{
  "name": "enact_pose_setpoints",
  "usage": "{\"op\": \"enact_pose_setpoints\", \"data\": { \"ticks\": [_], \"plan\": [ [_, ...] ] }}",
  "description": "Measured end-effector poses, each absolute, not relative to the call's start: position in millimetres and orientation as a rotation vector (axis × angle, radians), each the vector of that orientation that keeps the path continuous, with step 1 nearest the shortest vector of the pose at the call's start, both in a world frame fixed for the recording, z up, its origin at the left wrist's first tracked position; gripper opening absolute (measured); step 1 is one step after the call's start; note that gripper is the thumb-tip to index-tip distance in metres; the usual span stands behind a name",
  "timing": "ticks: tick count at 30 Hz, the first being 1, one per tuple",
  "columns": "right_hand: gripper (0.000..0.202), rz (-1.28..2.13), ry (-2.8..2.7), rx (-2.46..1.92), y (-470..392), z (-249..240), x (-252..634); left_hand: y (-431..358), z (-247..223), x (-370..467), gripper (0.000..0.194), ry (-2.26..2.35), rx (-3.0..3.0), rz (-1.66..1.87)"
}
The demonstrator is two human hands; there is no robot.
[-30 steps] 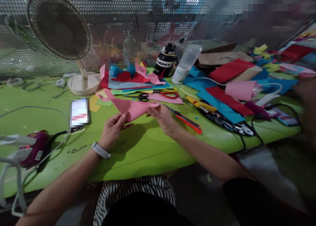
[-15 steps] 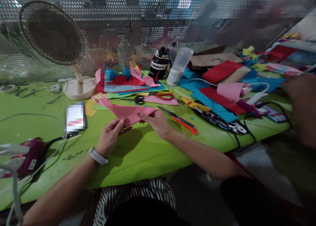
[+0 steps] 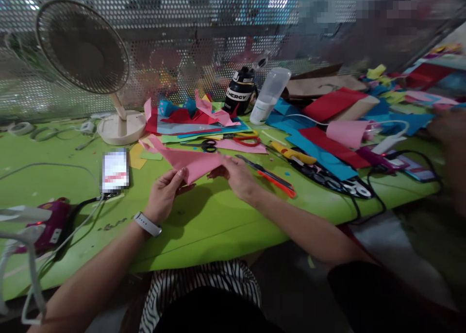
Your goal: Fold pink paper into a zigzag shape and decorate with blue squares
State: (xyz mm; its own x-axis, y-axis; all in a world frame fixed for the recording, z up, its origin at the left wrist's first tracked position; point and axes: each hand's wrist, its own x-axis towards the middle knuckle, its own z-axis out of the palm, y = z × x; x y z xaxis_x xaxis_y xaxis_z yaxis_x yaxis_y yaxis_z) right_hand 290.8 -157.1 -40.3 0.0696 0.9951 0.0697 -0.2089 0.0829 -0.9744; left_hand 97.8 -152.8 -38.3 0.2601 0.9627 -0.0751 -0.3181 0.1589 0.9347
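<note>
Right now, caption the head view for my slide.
Left hand and right hand hold folded pink paper above a green table.

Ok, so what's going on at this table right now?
A person is holding a folded piece of pink paper above the green table. The left hand pinches its lower edge, and the right hand holds its right end. Black-handled scissors lie just beyond the paper, and an orange-and-black utility knife lies to the right of the right hand.
</note>
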Motion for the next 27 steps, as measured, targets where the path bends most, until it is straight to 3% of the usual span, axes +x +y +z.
{"op": "enact_pose_setpoints", "data": {
  "ticks": [8, 15, 27],
  "plan": [
    [0.064, 1.212, -1.071, -0.985, -163.3, -45.1, 289.8, -154.5, -39.3, 101.4, 0.029, 0.811, 0.869, 1.136],
    [0.038, 1.366, -1.220, -1.057, -173.0, -46.7, 267.4, -160.4, -39.1, 110.8, 0.029, 0.751, 0.781, 1.107],
    [0.034, 1.405, -1.199, -0.974, -173.0, -46.0, 267.9, -158.2, -45.8, 105.2, 0.025, 0.736, 0.820, 1.041]
  ]
}}
